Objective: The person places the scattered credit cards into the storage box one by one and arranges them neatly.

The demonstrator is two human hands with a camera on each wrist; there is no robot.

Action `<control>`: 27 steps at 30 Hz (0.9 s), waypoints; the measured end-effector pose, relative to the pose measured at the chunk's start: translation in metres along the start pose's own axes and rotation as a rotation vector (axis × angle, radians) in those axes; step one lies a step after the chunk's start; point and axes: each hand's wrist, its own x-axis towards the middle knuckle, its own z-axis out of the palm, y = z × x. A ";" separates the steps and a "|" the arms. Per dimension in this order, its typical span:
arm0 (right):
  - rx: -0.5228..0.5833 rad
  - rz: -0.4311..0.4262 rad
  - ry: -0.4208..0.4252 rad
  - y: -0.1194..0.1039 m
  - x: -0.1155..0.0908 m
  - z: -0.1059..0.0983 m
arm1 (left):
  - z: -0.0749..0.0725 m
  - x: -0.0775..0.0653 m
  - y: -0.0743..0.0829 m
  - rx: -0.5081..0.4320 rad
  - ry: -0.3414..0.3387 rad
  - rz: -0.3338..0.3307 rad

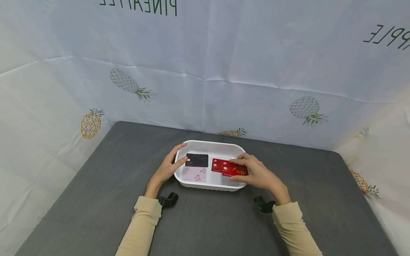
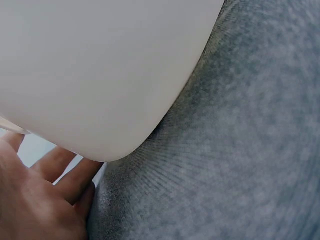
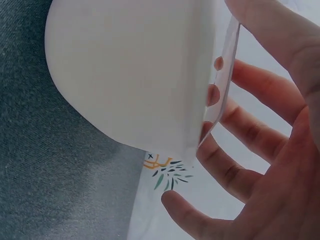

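A white oblong tray [image 1: 209,185] sits on the table, with several cards inside. My left hand [image 1: 166,170] holds its left end, thumb over the rim by the black VIP card [image 1: 200,160] and the other fingers along the outer wall. Below the black card lies a pale pink card [image 1: 193,175]. At the right end my right hand [image 1: 260,175] grips a red VIP card [image 1: 232,170] between thumb and fingers. This card overlaps another red card [image 1: 216,165] on its left. The right wrist view shows the right hand's fingers [image 3: 250,125] spread beside the tray's wall.
The grey table [image 1: 208,220] reaches out on all sides of the tray. Behind it hangs a white cloth [image 1: 250,64] printed with pineapples. Black wrist devices show beside the left wrist [image 1: 169,200] and the right wrist [image 1: 264,204].
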 end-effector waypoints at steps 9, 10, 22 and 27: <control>-0.071 0.013 -0.023 -0.001 0.006 0.008 | 0.000 0.001 0.000 0.007 0.005 -0.004; -0.078 0.009 -0.024 -0.001 0.007 0.009 | 0.000 0.001 0.000 0.009 0.004 -0.002; -0.124 0.005 -0.124 -0.015 0.022 0.024 | 0.001 0.002 0.001 -0.016 0.001 -0.012; -0.153 0.018 -0.199 -0.020 0.030 0.027 | 0.000 0.001 0.001 -0.007 0.000 -0.009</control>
